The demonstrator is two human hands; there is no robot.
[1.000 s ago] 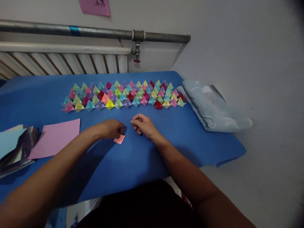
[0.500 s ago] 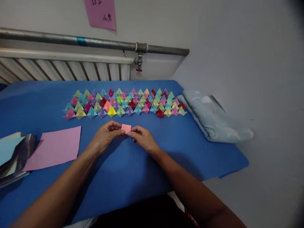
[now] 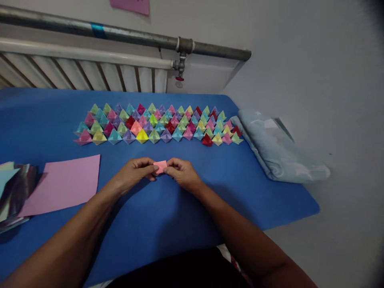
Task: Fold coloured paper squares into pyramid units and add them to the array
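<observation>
A small folded piece of pink paper (image 3: 161,165) is held above the blue table (image 3: 132,232). My left hand (image 3: 139,169) pinches its left side between thumb and fingers. On the opposite side, my right hand (image 3: 181,173) grips the paper, thumb on the near face. The thumbs cover part of the paper, so its exact folds cannot be made out. Beyond both hands stand several rows of small folded paper boats (image 3: 154,136) in many colours.
To the left lies a larger pink sheet (image 3: 69,180), beside a stack of coloured papers (image 3: 15,196). A folded light-blue cloth (image 3: 270,148) rests at the right edge. Behind the table are a radiator (image 3: 90,74) and a metal pipe (image 3: 138,35) with a valve (image 3: 180,68).
The view has tilted down slightly. Both hands still hold the pink paper, which now looks a little flatter and tilted, with the thumbs further over it.
</observation>
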